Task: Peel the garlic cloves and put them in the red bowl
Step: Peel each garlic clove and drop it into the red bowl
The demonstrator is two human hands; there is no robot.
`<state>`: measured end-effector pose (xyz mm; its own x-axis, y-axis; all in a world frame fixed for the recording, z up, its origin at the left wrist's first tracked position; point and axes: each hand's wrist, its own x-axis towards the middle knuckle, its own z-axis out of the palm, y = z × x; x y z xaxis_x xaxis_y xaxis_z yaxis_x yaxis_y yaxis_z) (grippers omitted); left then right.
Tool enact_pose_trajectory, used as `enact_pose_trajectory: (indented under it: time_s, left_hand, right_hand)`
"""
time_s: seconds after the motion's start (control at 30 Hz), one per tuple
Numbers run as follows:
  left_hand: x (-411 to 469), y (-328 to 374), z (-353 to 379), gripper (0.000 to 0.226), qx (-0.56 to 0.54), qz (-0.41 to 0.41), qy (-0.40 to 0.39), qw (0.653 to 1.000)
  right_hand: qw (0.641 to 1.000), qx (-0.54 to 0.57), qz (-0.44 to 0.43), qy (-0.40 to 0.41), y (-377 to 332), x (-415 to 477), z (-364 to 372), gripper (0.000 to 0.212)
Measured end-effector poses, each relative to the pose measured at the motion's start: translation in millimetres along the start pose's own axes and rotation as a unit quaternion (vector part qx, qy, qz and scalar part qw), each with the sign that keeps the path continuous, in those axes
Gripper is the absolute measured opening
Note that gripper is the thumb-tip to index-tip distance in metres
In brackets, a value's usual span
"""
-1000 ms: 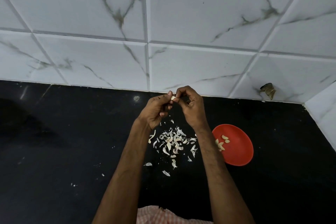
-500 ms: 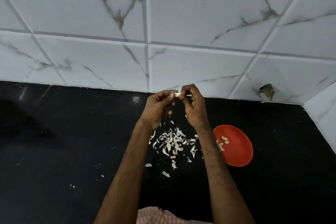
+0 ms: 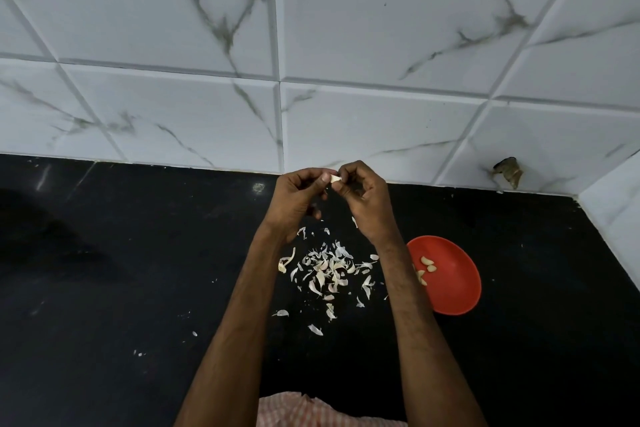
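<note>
A small pale garlic clove (image 3: 335,178) is held up above the black counter, pinched between the fingertips of my left hand (image 3: 298,199) and my right hand (image 3: 365,199). Both hands have curled fingers and meet at the clove. Below them a heap of garlic skins (image 3: 329,270) lies scattered on the counter. The red bowl (image 3: 450,282) sits to the right of my right forearm, which hides its left edge. Several peeled cloves (image 3: 427,265) lie inside it.
The black counter (image 3: 121,288) ends at a white marble-tiled wall (image 3: 311,45) close behind my hands, with a side wall (image 3: 616,218) at the right. A broken spot (image 3: 508,173) marks the tile base. Stray skin bits lie at the lower left.
Both hands stayed raised at the same spot. The fingers shifted on the clove, and a skin piece falls below my right hand.
</note>
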<state>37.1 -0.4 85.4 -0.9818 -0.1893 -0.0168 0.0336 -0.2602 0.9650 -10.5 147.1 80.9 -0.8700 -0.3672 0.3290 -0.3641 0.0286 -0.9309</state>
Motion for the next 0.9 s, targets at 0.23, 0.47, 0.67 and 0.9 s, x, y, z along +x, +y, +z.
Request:
enact_pose_trajectory:
  time_s: [0.23,0.47,0.67,0.9]
  left_hand:
    - [0.8,1.4,0.1,0.009,0.018,0.042,0.033,0.998]
    - [2.8,2.6,-2.1,0.008,0.100,0.060,0.037,0.992]
    - [4.9,4.2,-4.4,0.001,0.188,0.062,0.048,0.979]
    - [5.6,-2.9,-1.5,0.004,0.149,0.066,0.059,0.985]
  right_hand:
    - [0.999,-0.022,0.008,0.034,-3.8,-1.7,-3.7,0.015]
    - [0.991,-0.115,-0.021,0.066,-3.5,-3.3,-2.4,0.010]
    - [0.978,-0.183,-0.070,0.072,-5.4,-2.9,1.1,0.007]
    - [0.977,-0.204,-0.047,0.041,-3.1,-3.1,2.2,0.004]
